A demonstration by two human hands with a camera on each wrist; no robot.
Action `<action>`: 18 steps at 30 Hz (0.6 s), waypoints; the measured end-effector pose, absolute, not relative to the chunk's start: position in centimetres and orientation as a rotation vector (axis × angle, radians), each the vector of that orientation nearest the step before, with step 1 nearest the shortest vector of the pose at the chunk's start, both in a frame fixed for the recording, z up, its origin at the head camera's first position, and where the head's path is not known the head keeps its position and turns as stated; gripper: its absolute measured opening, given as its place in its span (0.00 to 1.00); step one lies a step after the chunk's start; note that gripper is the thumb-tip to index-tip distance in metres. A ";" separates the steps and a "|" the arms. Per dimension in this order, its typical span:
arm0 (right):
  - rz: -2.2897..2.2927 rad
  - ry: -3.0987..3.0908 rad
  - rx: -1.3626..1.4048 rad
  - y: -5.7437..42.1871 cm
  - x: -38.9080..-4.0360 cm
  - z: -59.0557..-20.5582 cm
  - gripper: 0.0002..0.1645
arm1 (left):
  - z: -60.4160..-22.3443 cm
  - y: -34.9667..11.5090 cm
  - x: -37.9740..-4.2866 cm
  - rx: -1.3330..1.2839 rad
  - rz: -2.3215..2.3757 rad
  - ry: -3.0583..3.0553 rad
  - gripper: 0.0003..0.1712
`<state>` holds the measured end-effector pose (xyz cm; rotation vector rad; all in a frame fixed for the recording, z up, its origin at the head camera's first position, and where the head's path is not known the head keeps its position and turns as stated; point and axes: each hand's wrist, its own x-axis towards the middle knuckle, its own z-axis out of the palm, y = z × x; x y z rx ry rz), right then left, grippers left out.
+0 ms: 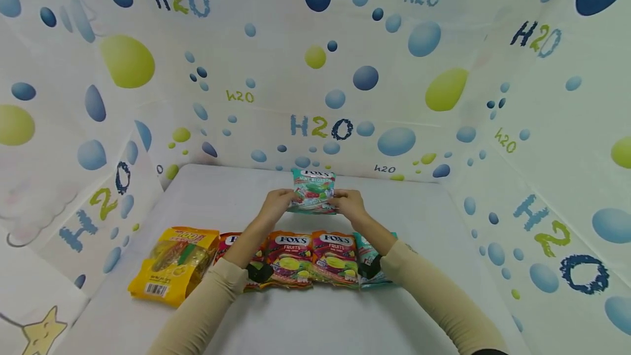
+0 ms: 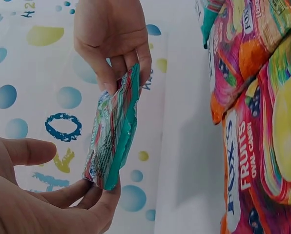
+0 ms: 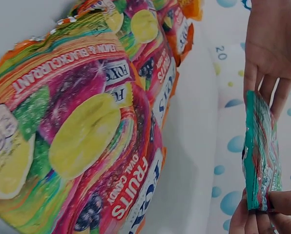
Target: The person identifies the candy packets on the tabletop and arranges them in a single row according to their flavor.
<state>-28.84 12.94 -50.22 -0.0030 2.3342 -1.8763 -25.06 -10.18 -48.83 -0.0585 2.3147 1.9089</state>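
A teal bag of FOX'S mint candy (image 1: 313, 190) is held up above the back part of the white table, its front facing me in the head view. My right hand (image 1: 348, 203) pinches its right side between thumb and fingers; the left wrist view shows this grip by the right hand (image 2: 114, 36) too. My left hand (image 1: 277, 205) is at the bag's other side. Nearly straight left fingers (image 2: 94, 204) touch that edge, while the left thumb (image 2: 33, 151) stands apart from the bag. Both wrist views show the candy bag (image 3: 261, 156) edge-on.
Below my arms lies a row of bags: a yellow bag (image 1: 172, 264) at the left, three red FOX'S fruit candy bags (image 1: 336, 259), and another teal bag (image 1: 367, 253) partly under my right forearm. A patterned sheet (image 1: 276, 86) hangs behind the table (image 1: 315, 322) and along its sides.
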 end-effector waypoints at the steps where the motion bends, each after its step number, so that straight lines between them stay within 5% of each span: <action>1: -1.877 2.338 -0.010 13.1 -28.7 -50.2 0.22 | -48.9 -10.1 -25.0 -0.050 1.907 2.313 0.31; 18: -1.831 2.382 0.005 16.5 -27.6 -50.2 0.23 | -48.5 -7.1 -24.3 0.015 1.892 2.275 0.31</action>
